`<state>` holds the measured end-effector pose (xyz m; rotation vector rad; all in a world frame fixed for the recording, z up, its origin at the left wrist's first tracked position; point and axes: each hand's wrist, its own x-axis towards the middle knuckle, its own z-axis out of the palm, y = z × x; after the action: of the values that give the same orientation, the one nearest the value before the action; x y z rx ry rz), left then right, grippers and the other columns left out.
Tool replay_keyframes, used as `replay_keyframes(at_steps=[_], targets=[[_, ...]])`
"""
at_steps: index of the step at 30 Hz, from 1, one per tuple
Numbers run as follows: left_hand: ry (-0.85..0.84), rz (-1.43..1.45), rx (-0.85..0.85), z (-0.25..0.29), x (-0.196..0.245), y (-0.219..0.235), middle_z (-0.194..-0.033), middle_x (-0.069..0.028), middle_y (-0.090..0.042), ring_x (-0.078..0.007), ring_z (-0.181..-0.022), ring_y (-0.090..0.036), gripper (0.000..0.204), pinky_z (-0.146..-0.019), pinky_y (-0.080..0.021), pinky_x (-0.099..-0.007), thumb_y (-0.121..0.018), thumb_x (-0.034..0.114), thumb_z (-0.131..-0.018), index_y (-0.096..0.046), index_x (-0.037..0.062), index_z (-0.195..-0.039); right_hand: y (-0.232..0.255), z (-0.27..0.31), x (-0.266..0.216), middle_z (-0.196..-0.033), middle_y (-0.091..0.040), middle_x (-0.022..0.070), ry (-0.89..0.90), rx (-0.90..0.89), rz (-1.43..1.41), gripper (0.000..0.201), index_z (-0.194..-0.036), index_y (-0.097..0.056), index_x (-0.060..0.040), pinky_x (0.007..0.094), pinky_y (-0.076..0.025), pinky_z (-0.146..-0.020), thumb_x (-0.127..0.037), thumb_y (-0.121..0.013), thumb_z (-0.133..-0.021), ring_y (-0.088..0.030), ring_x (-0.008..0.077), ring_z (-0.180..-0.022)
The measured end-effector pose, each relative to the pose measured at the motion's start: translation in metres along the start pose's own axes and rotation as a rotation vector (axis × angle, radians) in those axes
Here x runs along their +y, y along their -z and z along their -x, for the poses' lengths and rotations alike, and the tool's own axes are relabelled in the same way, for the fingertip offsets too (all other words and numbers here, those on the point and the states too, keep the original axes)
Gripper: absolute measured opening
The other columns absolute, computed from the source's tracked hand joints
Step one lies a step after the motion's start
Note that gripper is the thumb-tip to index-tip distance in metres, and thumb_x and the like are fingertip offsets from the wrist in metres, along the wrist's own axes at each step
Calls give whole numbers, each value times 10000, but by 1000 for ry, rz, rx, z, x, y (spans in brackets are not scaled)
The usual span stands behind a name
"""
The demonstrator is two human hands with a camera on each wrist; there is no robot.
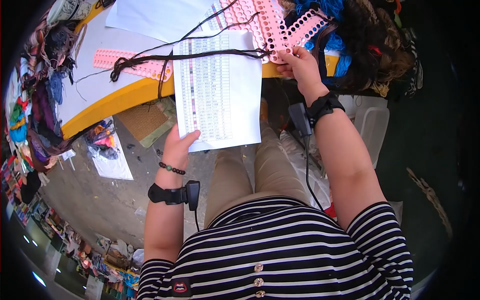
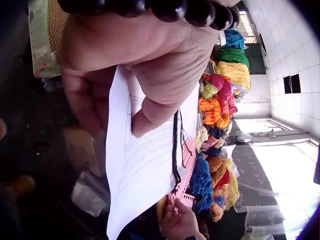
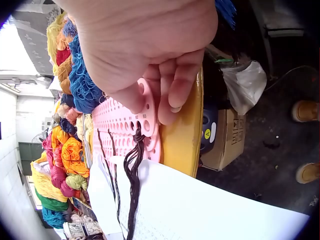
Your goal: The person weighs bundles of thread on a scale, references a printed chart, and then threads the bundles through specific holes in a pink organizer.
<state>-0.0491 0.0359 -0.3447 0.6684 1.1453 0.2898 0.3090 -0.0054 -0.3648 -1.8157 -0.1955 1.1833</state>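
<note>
My left hand (image 1: 180, 147) grips the lower left corner of a printed chart sheet (image 1: 240, 107), thumb on top and fingers underneath. The sheet carries rows of numbers and a strip of colour swatches. With thumb and fingers, my right hand (image 1: 302, 72) pinches the near end of a pink perforated thread card (image 3: 145, 107) at the table edge. Dark embroidery thread (image 3: 134, 172) is looped through a hole close to that end. From there the strands (image 1: 210, 54) run left across the top of the sheet to a knotted bunch. Several similar pink cards lie beneath and beside it.
Another pink card (image 1: 107, 58) lies on the white table with a yellow edge (image 1: 107, 107). Coloured yarn hanks (image 3: 85, 75) are heaped along the table's far side, and dark hanks (image 1: 385, 60) at its right. A cardboard box (image 3: 227, 140) stands on the floor below.
</note>
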Motion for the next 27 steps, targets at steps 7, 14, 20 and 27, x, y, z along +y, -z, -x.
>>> replay_keyframes(at_steps=[7, 14, 20, 27], targets=[[-1, 9, -5, 0, -1, -1, -1174, -113, -595, -177, -1042, -580, 454, -908, -452, -314, -634, -7, -825, -470, -32, -1247, 0, 0, 0, -850, -675, 29, 10, -2, -4, 197, -956, -583, -92, 189, -465, -563, -233, -671, -850, -637, 92, -650], [-5, 17, -6, 0, -1, -4, -1162, -103, -603, -169, -1027, -588, 431, -896, -463, -306, -625, -21, -829, -482, -12, -1235, 1, 0, 1, -846, -674, 33, 10, -8, -16, 197, -952, -586, -88, 188, -468, -559, -228, -676, -845, -638, 93, -648], [-6, 1, -5, 0, -2, -5, -1186, -126, -588, -189, -1061, -577, 432, -927, -452, -332, -630, -7, -831, -467, -26, -1230, 2, 0, 2, -841, -674, 31, 12, -7, -26, 194, -955, -588, -88, 184, -468, -557, -220, -677, -845, -639, 92, -648], [-8, 0, 12, -2, -5, -6, -1187, -124, -586, -189, -1060, -575, 439, -922, -452, -333, -634, -5, -830, -462, -24, -1234, 1, -2, 2, -837, -672, 33, 11, -15, -24, 193, -948, -586, -93, 186, -465, -547, -221, -683, -841, -637, 90, -640]])
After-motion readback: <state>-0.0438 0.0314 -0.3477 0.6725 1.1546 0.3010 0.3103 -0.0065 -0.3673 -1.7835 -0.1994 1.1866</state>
